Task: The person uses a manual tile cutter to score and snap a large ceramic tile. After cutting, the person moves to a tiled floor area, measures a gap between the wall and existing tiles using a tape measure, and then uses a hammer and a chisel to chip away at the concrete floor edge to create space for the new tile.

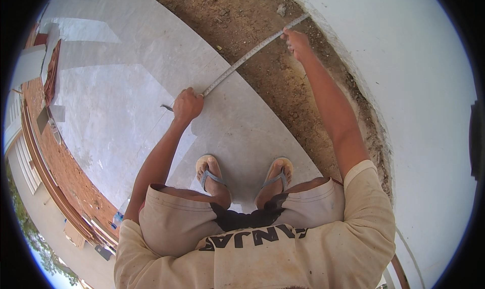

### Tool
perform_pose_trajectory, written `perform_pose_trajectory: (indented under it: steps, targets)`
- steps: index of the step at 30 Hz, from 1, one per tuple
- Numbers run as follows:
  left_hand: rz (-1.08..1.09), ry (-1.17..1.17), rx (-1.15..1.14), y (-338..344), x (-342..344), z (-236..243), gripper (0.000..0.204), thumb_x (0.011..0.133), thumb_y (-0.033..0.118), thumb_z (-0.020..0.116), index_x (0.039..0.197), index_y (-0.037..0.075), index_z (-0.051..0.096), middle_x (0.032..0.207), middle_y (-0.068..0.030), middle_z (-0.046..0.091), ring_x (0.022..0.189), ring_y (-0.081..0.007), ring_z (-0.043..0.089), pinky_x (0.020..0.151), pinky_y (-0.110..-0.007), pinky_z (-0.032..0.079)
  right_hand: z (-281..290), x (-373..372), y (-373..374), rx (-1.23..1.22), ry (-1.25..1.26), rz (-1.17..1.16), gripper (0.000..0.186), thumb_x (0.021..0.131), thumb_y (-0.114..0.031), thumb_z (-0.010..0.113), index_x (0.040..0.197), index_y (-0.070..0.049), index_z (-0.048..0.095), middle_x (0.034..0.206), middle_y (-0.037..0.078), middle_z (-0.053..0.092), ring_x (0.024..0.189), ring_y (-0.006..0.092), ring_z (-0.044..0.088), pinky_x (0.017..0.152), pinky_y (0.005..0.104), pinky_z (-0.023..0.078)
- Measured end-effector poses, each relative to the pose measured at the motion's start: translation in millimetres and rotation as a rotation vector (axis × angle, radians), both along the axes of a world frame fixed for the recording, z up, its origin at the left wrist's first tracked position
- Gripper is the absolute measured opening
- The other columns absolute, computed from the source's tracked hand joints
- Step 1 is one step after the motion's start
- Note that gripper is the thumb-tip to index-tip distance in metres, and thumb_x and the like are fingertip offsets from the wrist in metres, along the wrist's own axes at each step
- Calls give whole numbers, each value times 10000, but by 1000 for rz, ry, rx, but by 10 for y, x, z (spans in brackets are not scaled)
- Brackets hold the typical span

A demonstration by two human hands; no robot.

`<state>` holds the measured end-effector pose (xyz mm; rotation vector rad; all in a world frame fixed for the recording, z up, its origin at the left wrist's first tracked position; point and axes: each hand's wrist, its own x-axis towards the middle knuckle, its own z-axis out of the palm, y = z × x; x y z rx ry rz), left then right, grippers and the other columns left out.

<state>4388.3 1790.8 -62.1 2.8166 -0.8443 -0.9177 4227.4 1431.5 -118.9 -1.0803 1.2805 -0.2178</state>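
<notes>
A tape measure blade (246,57) stretches across a strip of bare soil, from the smooth grey concrete slab (166,41) to the foot of the white wall (404,62). My left hand (188,104) is closed around its near end, low over the slab; a case, if any, is hidden in the grip. A small dark curved strip (166,108) sticks out beside that hand. Close to the wall, my right hand (298,44) pinches the blade just short of its far end, which reaches the wall's base.
The soil strip (273,89) runs between slab and wall, with a small stone (281,10) near the far end. My feet in flip-flops (213,175) stand on the slab. Planks (55,173), reddish ground and a blue-tinted bottle (117,219) lie off to the left.
</notes>
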Motion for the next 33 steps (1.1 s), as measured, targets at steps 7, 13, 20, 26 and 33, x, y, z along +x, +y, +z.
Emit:
perform_pose_trajectory:
  steps: [7, 13, 20, 26, 33]
  targets:
    - [11, -11, -9, 0, 2, -20, 360, 853, 304, 588, 1017, -15, 622, 1057, -261, 633, 1022, -421, 605, 876, -498, 469, 45, -80, 88, 12, -19, 26, 357, 925, -302, 636, 1102, 8, 628, 723, -19, 520, 554, 79, 318, 500, 265, 289]
    - [-10, -16, -29, 11, 11, -36, 354, 847, 298, 590, 1002, -19, 619, 1045, -261, 634, 1006, -424, 607, 868, -501, 471, -17, -138, 138, -33, -38, 11, 465, 904, -311, 661, 1225, 15, 578, 807, -3, 600, 586, 76, 351, 517, 255, 304]
    - [0, -15, -31, 9, 0, 3, 347, 845, 290, 588, 990, -23, 620, 1041, -267, 634, 995, -435, 610, 860, -506, 474, 14, -162, 206, 1, -44, 74, 368, 878, -313, 690, 1085, -19, 610, 821, -5, 606, 588, 59, 359, 504, 253, 302]
    - [0, -14, -15, 15, 3, 5, 349, 845, 293, 590, 995, -20, 620, 1044, -267, 636, 1001, -437, 611, 861, -506, 477, -15, -136, 311, 61, -99, 83, 302, 861, -313, 711, 982, -54, 612, 800, -12, 605, 570, 61, 363, 476, 248, 284]
    - [-21, -31, -9, 9, 6, -34, 362, 851, 306, 592, 1018, -14, 623, 1053, -261, 640, 1008, -431, 614, 866, -504, 480, -40, -199, 354, 55, -113, 56, 264, 857, -274, 709, 886, -26, 625, 770, 14, 625, 561, 72, 407, 456, 251, 316]
